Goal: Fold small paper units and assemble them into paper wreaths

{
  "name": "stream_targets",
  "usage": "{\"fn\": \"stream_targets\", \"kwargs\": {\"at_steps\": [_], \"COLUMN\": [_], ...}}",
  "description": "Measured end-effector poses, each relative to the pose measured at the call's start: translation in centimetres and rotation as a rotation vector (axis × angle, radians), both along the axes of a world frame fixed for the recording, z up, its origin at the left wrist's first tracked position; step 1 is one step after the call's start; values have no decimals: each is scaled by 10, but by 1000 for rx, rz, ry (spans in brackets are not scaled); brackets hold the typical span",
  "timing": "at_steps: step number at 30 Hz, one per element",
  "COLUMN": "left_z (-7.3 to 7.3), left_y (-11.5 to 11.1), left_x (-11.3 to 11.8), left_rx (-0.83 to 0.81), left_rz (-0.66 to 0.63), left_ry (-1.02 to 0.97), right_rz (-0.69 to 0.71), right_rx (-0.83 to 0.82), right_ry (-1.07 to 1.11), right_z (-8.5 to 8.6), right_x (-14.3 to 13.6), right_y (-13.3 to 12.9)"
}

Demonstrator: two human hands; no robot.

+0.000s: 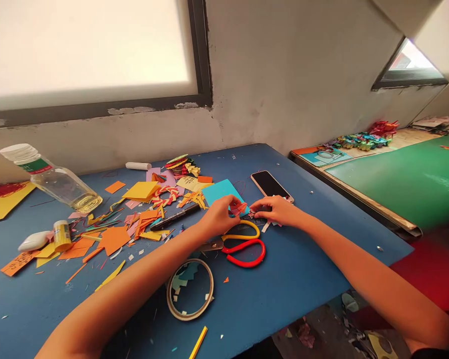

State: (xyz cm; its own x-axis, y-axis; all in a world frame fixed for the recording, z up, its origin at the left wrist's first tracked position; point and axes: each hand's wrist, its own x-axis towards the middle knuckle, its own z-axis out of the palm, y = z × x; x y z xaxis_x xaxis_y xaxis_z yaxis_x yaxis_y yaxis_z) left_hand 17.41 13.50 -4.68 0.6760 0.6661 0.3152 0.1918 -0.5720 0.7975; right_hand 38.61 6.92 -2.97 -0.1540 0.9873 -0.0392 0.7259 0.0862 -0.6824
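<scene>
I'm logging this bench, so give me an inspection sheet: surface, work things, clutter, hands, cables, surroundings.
Surface: blue table, strewn with paper scraps.
Work things: pinkish piece at the fingertips; scissors and blue sheet close by.
Clutter: marker, phone, ring, bottle.
Hands: left hand pinches the piece; right hand is just beside it, grip unclear.
Cables: nothing seen.
Surroundings: wall and window behind; green-topped table at right.
</scene>
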Motion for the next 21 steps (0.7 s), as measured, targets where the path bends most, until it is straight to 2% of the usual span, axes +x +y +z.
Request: {"fn": "stream_targets", "kwargs": {"at_steps": [6,12,21], "left_z": [8,10,7], "left_y": [-2,-3,-3], "left_x": [-1,-2,0], "left_rx": [-5,18,126], "left_rz": [-45,-120,-85], "left_ry": [-48,33,153], "right_rz": [-15,-27,-28], "right_rx": [13,6,-3], "right_ry": [38,72,93], "right_z": [3,-1,2], "right_x": [2,6,4], "right_y": [-2,-2,-4]}}
